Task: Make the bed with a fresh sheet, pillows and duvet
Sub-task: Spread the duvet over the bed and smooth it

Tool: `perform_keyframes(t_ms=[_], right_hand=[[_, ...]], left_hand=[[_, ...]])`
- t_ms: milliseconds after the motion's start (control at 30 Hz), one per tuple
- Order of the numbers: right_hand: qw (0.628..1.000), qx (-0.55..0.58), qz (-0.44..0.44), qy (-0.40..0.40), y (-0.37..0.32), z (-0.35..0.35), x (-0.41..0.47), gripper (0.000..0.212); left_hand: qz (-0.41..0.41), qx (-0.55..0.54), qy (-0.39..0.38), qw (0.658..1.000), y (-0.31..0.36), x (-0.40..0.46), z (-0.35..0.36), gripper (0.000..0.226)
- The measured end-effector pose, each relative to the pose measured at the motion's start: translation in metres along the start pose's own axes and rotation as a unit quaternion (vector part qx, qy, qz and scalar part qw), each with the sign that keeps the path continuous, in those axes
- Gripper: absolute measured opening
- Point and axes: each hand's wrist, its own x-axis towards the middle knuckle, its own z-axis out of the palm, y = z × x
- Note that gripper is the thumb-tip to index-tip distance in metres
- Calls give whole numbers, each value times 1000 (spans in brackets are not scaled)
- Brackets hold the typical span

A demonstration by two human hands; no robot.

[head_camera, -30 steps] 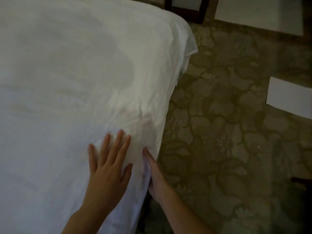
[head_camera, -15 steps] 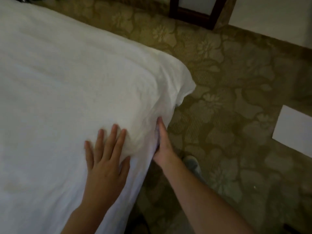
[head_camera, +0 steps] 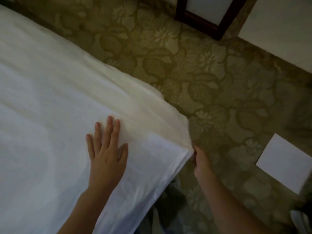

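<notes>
1. So: white sheet (head_camera: 50,98) covers the bed; its corner hangs over the floral carpet (head_camera: 202,73).
2. Left hand (head_camera: 108,154) lies flat on top, fingers spread, gripping nothing.
3. Right hand (head_camera: 200,159) is at the corner edge, touching the fabric; can't tell if it's pinching.
4. White paper (head_camera: 285,162) lies on the carpet nearby.

A white sheet (head_camera: 55,102) lies spread over the bed, mostly smooth, with soft folds running toward the bed's near right corner. There the cloth is gathered into a point and hangs over the bed's edges, its far side looking cream.
</notes>
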Motion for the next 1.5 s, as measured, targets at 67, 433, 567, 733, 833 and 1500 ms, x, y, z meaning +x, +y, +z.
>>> perform_keyframes(t_ms=[67,433,567,733,833,1500], right_hand=[[990,-127,1,64,8,1,15,48],[866,-358,-322,-134,-48,114,-16,45],[946,-319,-62,5,-102,109,9,41],[940,-248,-207,-108,-165,177,-27,45],[858,-373,-271,-226,-183,221,-41,56],[543,-445,-579,-413,-227,464,-73,49]], left_hand=[[0,20,7,1000,-6,7,-2,63],[-51,14,42,998,-18,81,-18,63],[-83,-3,58,995,-34,123,-31,63],[-139,-8,68,988,-59,164,-44,61],[-148,5,72,986,-66,178,-47,60],[-316,59,143,936,-155,287,-102,54]])
